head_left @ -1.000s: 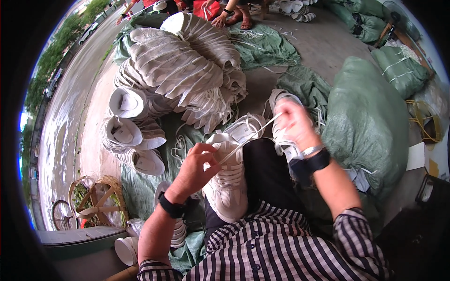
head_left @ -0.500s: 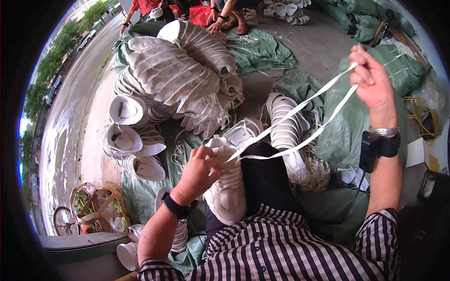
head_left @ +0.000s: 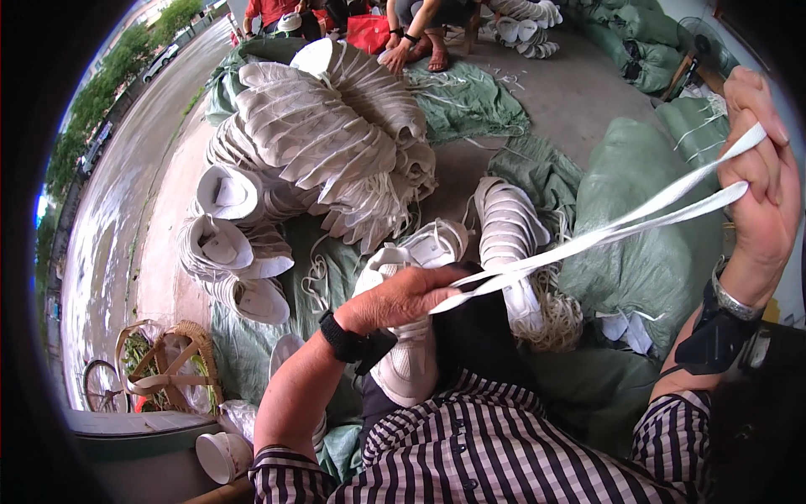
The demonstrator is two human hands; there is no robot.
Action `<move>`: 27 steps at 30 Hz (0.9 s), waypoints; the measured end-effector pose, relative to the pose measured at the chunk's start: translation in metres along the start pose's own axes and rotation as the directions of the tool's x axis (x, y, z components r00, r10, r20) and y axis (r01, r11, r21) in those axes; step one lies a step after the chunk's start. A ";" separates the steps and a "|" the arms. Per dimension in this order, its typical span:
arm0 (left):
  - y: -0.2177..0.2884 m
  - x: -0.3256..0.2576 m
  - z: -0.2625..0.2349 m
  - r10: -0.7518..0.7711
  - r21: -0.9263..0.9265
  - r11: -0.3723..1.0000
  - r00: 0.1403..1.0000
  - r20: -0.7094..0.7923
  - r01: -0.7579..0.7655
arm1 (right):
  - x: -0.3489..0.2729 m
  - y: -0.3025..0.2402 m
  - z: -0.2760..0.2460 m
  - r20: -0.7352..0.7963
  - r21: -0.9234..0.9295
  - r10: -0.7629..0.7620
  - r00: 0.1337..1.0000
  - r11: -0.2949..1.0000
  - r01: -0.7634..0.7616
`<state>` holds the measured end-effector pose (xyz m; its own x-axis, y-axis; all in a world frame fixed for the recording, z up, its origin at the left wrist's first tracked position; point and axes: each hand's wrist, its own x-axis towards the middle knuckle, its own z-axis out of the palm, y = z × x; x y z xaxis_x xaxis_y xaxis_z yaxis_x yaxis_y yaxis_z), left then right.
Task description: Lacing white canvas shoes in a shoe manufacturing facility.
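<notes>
L hand [head_left: 399, 298] pinched white lace [head_left: 588, 239] betw. thumb & fingers, in front of the laced upper of shoe [head_left: 409, 365]; hid part of it, can't tell if touching. R hand [head_left: 760, 168] was up at far R, fingers curled tight on the lace, 2 strands coming out of fist. Lace ran stretched betw. hands, strands close mid-span, wider apart at R end. Shoe, off-white, sat on person's L thigh, toe twd body. 2nd shoe [head_left: 437, 241] lay just past its heel.

Shoe stack [head_left: 504, 223], nested, lay past R knee w/ lace bundle [head_left: 550, 315] at near end. Big shoe pile [head_left: 311, 134] was farther off, L of ctr. Full green sack [head_left: 638, 193] stood on R, behind lace. Basket [head_left: 172, 365] w/ greens at far L; white cup [head_left: 222, 458], tipped, near L elbow. Co-worker's hand [head_left: 395, 57] reached down at top, beyond pile, nr red bag [head_left: 367, 34].
</notes>
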<state>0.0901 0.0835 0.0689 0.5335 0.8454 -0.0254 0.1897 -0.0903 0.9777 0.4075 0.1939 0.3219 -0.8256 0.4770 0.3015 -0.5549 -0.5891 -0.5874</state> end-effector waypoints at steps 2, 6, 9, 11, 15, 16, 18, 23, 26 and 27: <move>0.012 0.001 -0.004 0.068 0.092 0.993 0.991 0.112 -0.079 | 0.001 -0.026 -0.013 0.068 -0.184 0.146 0.987 0.974 -0.131; 0.022 -0.036 -0.018 -0.159 -0.337 0.940 0.816 -0.555 -0.046 | -0.028 0.021 -0.028 -0.034 -0.618 -0.502 0.864 0.690 0.376; 0.021 -0.059 -0.044 -0.240 -0.515 0.822 0.671 -0.701 -0.244 | -0.019 0.055 -0.039 -0.436 -0.667 -0.836 0.333 0.549 0.504; 0.018 -0.087 -0.056 -0.187 -0.434 0.819 0.541 -0.820 -0.375 | -0.072 0.029 -0.112 -0.313 -0.256 -0.588 0.746 0.809 0.530; -0.011 -0.147 -0.068 -0.224 -0.379 0.844 0.394 -0.892 -0.378 | -0.132 0.035 -0.185 -0.441 -0.461 -0.547 0.711 0.818 0.344; -0.019 -0.158 -0.063 -0.281 -0.398 0.821 0.316 -0.906 -0.410 | -0.139 0.045 -0.203 -0.503 -0.758 -0.659 0.559 0.647 0.081; -0.032 -0.177 -0.057 -0.448 -0.463 0.771 0.146 -0.882 -0.437 | -0.139 0.081 -0.224 -0.660 -0.746 -0.603 0.448 0.457 -0.485; -0.073 -0.249 -0.092 -0.589 -0.455 0.609 0.014 -0.808 -0.650 | -0.090 0.213 -0.272 -0.607 -0.772 -0.296 0.738 0.439 -0.459; -0.091 -0.304 -0.106 -0.589 -0.503 0.647 0.043 -0.807 -0.573 | -0.025 0.269 -0.211 -0.554 -0.735 -0.188 0.811 0.567 -0.370; -0.092 -0.310 -0.104 -0.547 -0.469 0.741 -0.029 -0.836 -0.480 | -0.010 0.283 -0.196 -0.470 -0.783 -0.208 0.858 0.548 -0.295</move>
<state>-0.1781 -0.1159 0.0088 -0.8087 0.4651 -0.3601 -0.5019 -0.2265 0.8347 0.2792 0.1508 0.0054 -0.5444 0.8383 0.0285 0.0201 0.0469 -0.9987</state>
